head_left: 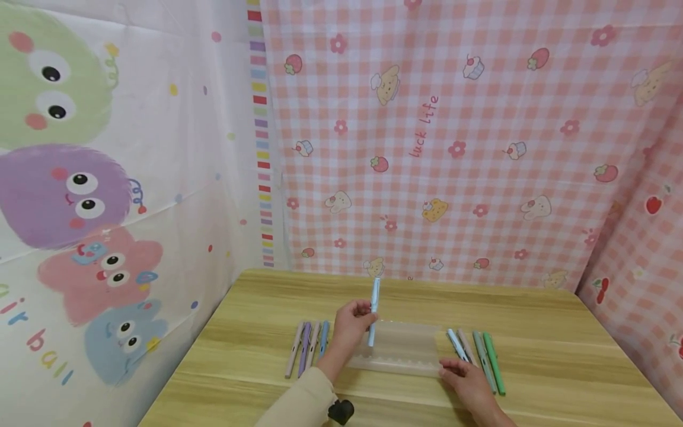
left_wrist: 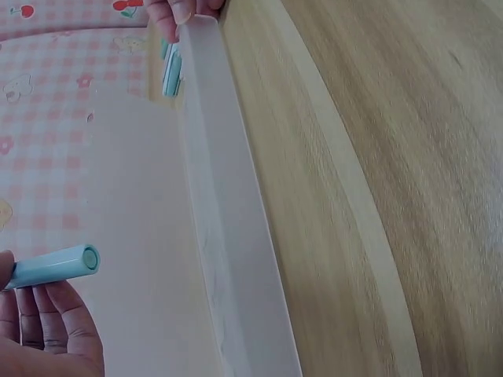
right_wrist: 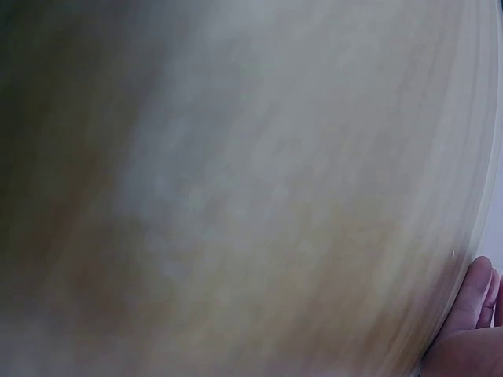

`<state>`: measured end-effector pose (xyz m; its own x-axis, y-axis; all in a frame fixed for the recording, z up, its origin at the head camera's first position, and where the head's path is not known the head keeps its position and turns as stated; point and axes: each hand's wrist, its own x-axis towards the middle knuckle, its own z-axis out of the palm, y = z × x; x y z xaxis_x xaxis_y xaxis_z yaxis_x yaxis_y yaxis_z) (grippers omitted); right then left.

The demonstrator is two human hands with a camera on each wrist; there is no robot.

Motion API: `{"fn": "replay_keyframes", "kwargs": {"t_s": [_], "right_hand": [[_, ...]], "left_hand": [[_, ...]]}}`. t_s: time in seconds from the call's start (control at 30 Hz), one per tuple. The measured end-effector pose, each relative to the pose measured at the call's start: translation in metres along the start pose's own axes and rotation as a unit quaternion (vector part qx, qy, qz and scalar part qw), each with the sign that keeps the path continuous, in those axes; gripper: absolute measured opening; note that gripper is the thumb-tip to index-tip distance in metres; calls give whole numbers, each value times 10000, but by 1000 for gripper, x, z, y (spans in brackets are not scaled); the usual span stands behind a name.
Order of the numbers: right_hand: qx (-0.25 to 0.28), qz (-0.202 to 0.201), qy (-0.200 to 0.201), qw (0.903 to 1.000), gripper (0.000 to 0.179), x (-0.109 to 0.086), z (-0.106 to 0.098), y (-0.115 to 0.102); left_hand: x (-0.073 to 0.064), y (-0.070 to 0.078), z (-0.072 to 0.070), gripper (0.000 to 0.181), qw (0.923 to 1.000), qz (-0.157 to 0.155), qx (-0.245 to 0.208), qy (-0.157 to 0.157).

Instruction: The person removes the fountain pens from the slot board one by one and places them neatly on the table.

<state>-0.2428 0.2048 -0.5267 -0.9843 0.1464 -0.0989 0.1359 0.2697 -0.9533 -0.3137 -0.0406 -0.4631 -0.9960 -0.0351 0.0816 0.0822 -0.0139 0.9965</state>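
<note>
My left hand (head_left: 353, 323) pinches a light blue pen (head_left: 374, 302), held upright above a translucent plastic holder (head_left: 402, 344). In the left wrist view the end of this pen (left_wrist: 59, 267) points over the holder's flat back sheet. A raised trough with a notched edge runs along the holder's near side. At its right front corner my right hand (head_left: 468, 385) grips the edge between thumb and fingers; in the left wrist view those fingers (left_wrist: 182, 11) close on the trough's far end. The right wrist view is mostly blurred tabletop, with part of the right hand (right_wrist: 471, 322).
On the wooden table (head_left: 224, 356), several pens lie left of the holder, among them a purple pen (head_left: 305, 350) and a blue pen (head_left: 324, 338). To the right lie a pale blue pen (head_left: 457, 344), a grey-green pen (head_left: 484, 363) and a green pen (head_left: 494, 363). Patterned cloths (head_left: 480, 190) hang behind.
</note>
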Motion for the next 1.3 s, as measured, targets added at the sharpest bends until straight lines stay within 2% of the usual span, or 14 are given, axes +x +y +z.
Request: {"fn": "replay_keyframes", "kwargs": {"t_s": [0.33, 0.53, 0.7, 0.83, 0.97, 1.17, 1.3], "right_hand": [[-3, -48, 31, 10000, 24, 2, 1, 2], [-38, -73, 35, 10000, 24, 2, 1, 1], [-62, -102, 49, 9999, 24, 1, 1, 1], [-42, -81, 68, 9999, 23, 2, 1, 1], [8, -68, 62, 10000, 24, 3, 1, 3], [14, -47, 69, 10000, 25, 3, 1, 3], [43, -45, 50, 10000, 24, 3, 0, 5]], "left_hand": [[2, 2, -19, 24, 9999, 68, 4, 95], [6, 0, -34, 24, 9999, -65, 54, 85], [6, -2, -48, 27, 9998, -112, -122, 115], [3, -3, -61, 31, 9999, -65, 122, 43], [5, -7, -77, 33, 9986, -178, 501, 56], [7, -12, -109, 33, 9950, -352, 884, 303], [6, -13, -134, 35, 9938, -454, 949, 365]]}}
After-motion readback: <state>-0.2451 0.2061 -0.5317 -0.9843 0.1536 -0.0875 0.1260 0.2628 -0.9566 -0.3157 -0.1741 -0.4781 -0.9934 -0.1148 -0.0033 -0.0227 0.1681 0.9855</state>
